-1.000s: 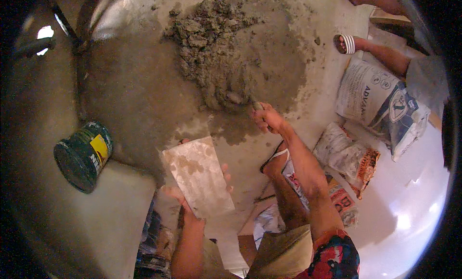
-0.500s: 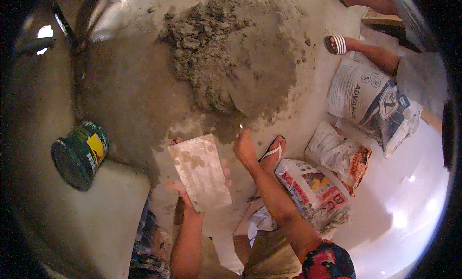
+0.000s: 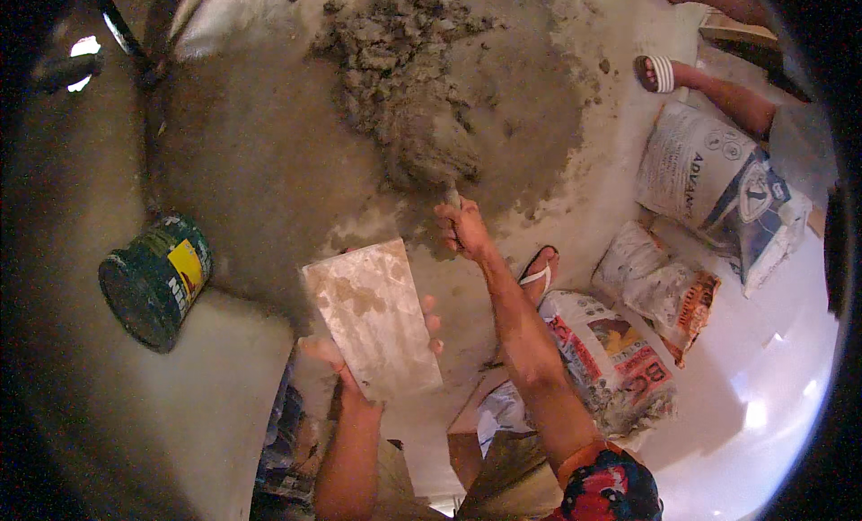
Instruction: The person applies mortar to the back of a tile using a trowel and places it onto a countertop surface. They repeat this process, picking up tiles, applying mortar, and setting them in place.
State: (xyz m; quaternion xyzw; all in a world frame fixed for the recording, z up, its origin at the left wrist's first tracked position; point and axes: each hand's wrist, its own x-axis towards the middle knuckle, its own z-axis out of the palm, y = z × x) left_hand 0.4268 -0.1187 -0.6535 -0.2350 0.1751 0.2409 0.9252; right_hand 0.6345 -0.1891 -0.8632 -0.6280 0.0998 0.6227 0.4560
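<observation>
My left hand (image 3: 334, 366) holds a flat rectangular board (image 3: 373, 316) smeared with mortar, gripped from underneath, fingertips showing at its right edge. My right hand (image 3: 462, 229) grips the handle of a trowel (image 3: 435, 157) whose blade is loaded with wet grey mortar. The blade rests at the near edge of a large mortar pile (image 3: 404, 63) on the floor. My foot in a sandal (image 3: 539, 271) stands just right of that hand.
A dark green tin can (image 3: 154, 280) with a yellow label lies on its side at the left. Several cement sacks (image 3: 718, 184) lie at the right, one (image 3: 620, 350) near my leg. Another person's sandalled foot (image 3: 660, 72) is at the upper right.
My right hand pulled back toward me, then reached out again to the pile; the trowel blade now carries mortar. The board in my left hand stayed nearly still.
</observation>
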